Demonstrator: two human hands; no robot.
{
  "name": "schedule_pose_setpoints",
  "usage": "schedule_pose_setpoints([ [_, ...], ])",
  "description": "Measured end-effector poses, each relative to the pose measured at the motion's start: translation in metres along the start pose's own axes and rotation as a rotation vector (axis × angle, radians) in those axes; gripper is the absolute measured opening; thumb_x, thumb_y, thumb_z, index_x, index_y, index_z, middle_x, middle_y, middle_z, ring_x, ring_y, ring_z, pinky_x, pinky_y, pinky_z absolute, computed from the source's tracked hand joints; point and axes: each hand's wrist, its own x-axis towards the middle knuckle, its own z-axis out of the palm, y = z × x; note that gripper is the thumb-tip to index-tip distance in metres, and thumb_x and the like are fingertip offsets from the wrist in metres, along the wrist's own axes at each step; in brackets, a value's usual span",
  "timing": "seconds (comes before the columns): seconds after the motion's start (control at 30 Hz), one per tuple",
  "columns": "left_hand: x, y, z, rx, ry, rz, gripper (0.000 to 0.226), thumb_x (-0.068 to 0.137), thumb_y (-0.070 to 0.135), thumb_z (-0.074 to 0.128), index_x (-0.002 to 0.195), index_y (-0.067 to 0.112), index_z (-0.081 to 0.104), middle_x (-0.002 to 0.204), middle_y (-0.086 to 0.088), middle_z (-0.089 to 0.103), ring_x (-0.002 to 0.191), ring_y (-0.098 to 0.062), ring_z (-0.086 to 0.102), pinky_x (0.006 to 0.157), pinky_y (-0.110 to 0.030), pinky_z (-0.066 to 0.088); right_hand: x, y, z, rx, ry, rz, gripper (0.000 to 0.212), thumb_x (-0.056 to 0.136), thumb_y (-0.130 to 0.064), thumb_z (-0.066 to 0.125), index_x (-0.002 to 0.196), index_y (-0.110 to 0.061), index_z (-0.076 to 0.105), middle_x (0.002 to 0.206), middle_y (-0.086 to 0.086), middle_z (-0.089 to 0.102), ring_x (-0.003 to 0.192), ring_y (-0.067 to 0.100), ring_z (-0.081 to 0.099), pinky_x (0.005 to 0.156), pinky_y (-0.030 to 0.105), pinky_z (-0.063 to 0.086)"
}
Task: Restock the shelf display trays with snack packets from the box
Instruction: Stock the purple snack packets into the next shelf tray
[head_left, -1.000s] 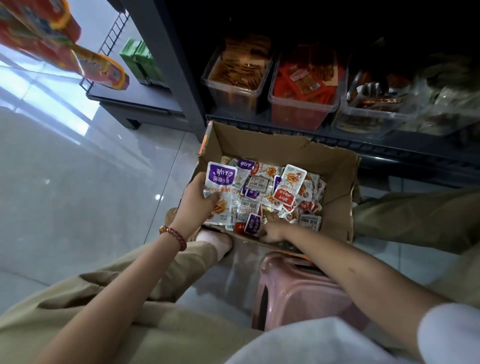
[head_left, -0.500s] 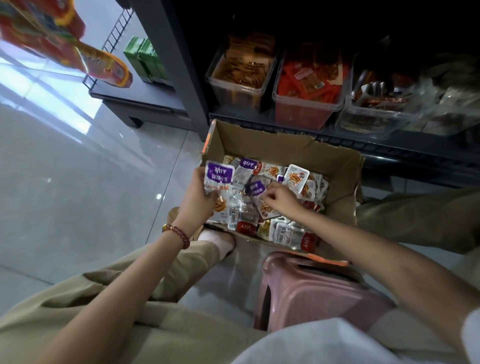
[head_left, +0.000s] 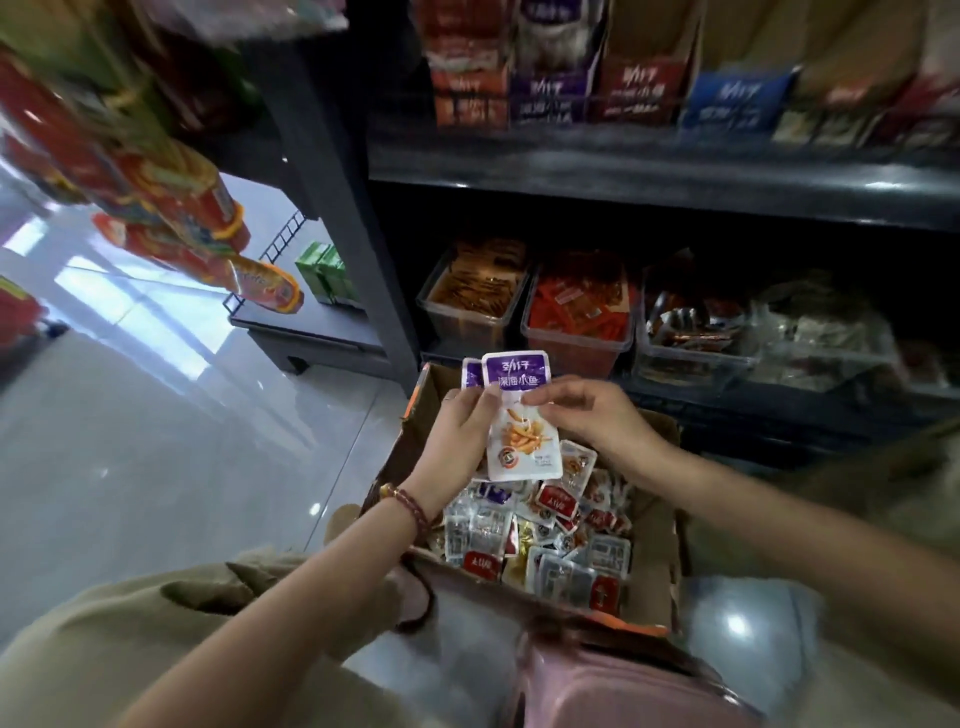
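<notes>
So, honestly, I was barely into this one. The cardboard box (head_left: 661, 545) in front of my knees was heaped with loose mixed packets (head_left: 545, 535). The clear trays (head_left: 576, 338) on the bottom shelf had stock in them, but nothing I was holding had reached a tray yet. As far as I could judge, pretty much all the restocking was ahead of me.

What I had was a small stack of purple fish-snack packets (head_left: 519, 421), up in the air over the far-left part of the box and short of the shelf. My left grip (head_left: 457, 431) was clenched round the stack's left edge, thumb on the front. My right grip (head_left: 587, 415) was pinching the front packet on its right side, just under the purple band.

They stood on end, tipped a touch. The long axis ran up and down, with the purple header toward the shelf, the bottom seal hanging toward the box and the printed face to me. At least one more peeked out behind on the left.
</notes>
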Motion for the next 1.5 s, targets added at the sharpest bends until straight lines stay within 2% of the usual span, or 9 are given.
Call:
schedule_pose_setpoints([
  [0.27, 0.004, 0.039, 0.007, 0.095, 0.063, 0.360, 0.025, 0.096, 0.012, 0.053, 0.120, 0.016, 0.046, 0.113, -0.007, 0.056, 0.093, -0.011, 0.058, 0.074, -0.017, 0.046, -0.015, -0.045, 0.001, -0.093, 0.073, -0.181, 0.019, 0.087, -0.007, 0.063, 0.093, -0.016, 0.048, 0.087, -0.005, 0.061, 0.071, 0.004, 0.063, 0.058, 0.020, 0.050],
  [0.43, 0.004, 0.070, 0.000, -0.041, 0.067, 0.461, 0.066, 0.096, -0.001, 0.048, 0.147, 0.024, 0.014, 0.115, 0.034, 0.054, 0.104, 0.005, 0.059, 0.081, -0.014, 0.049, -0.011, -0.069, 0.000, -0.202, 0.207, -0.243, 0.052, 0.082, -0.022, 0.070, 0.120, -0.027, 0.034, 0.102, 0.001, 0.055, 0.085, 0.010, 0.061, 0.071, 0.023, 0.053],
  [0.6, 0.013, 0.084, -0.009, 0.076, 0.062, 0.583, 0.059, 0.096, 0.013, 0.054, 0.143, 0.036, 0.027, 0.130, 0.013, 0.051, 0.115, -0.002, 0.055, 0.091, -0.023, 0.049, -0.002, -0.100, -0.004, -0.083, 0.005, -0.168, 0.030, 0.086, -0.012, 0.065, 0.110, -0.026, 0.053, 0.091, -0.009, 0.062, 0.065, -0.010, 0.059, 0.054, 0.008, 0.043],
  [0.73, 0.039, 0.106, -0.031, 0.152, 0.107, 0.757, 0.059, 0.091, 0.021, 0.059, 0.143, 0.037, 0.037, 0.129, 0.005, 0.043, 0.123, -0.012, 0.046, 0.097, -0.024, 0.046, 0.016, -0.120, -0.007, 0.027, 0.070, -0.236, 0.035, 0.076, -0.021, 0.075, 0.108, -0.016, 0.063, 0.092, 0.004, 0.071, 0.072, 0.011, 0.066, 0.055, 0.024, 0.050],
  [0.8, 0.050, 0.116, -0.036, 0.139, 0.160, 0.783, 0.058, 0.089, 0.022, 0.061, 0.140, 0.038, 0.038, 0.126, 0.003, 0.040, 0.122, -0.010, 0.043, 0.097, -0.027, 0.047, 0.027, -0.134, -0.011, 0.067, 0.090, -0.272, 0.028, 0.080, -0.014, 0.070, 0.108, -0.015, 0.063, 0.083, -0.004, 0.070, 0.058, 0.003, 0.060, 0.049, 0.017, 0.044],
  [1.0, 0.076, 0.137, -0.033, 0.289, 0.315, 0.791, 0.069, 0.091, 0.051, 0.045, 0.147, 0.045, 0.006, 0.131, 0.019, 0.024, 0.119, 0.013, 0.037, 0.090, -0.003, 0.038, 0.053, -0.184, -0.020, 0.109, 0.290, -0.706, 0.016, 0.085, -0.012, 0.063, 0.099, -0.019, 0.060, 0.083, -0.008, 0.068, 0.068, -0.001, 0.062, 0.058, 0.015, 0.048],
  [1.17, 0.111, 0.149, -0.024, 0.632, 0.407, 0.787, 0.064, 0.094, 0.036, 0.048, 0.149, 0.017, 0.021, 0.149, 0.000, 0.024, 0.136, -0.015, 0.029, 0.106, -0.033, 0.040, 0.090, -0.218, -0.056, 0.276, 0.536, -0.867, 0.013, 0.092, -0.010, 0.057, 0.104, -0.014, 0.055, 0.088, -0.007, 0.063, 0.071, -0.002, 0.059, 0.063, 0.015, 0.047],
  [1.27, 0.133, 0.162, -0.017, 0.862, 0.413, 0.790, 0.064, 0.093, 0.030, 0.053, 0.148, 0.017, 0.025, 0.152, 0.002, 0.022, 0.129, -0.016, 0.028, 0.094, -0.036, 0.046, 0.112, -0.218, -0.071, 0.382, 0.485, -0.756, 0.018, 0.094, -0.015, 0.056, 0.110, -0.008, 0.055, 0.084, -0.008, 0.063, 0.064, -0.001, 0.055, 0.060, 0.015, 0.044],
  [1.5, 0.157, 0.161, -0.022, 1.039, 0.402, 0.707, 0.077, 0.082, 0.032, 0.062, 0.148, 0.015, 0.027, 0.152, -0.002, 0.030, 0.123, -0.020, 0.031, 0.100, -0.038, 0.039, 0.132, -0.210, -0.073, 0.410, 0.298, -0.720, 0.014, 0.092, -0.006, 0.055, 0.106, -0.009, 0.054, 0.080, -0.006, 0.068, 0.072, 0.008, 0.064, 0.072, 0.023, 0.053],
])
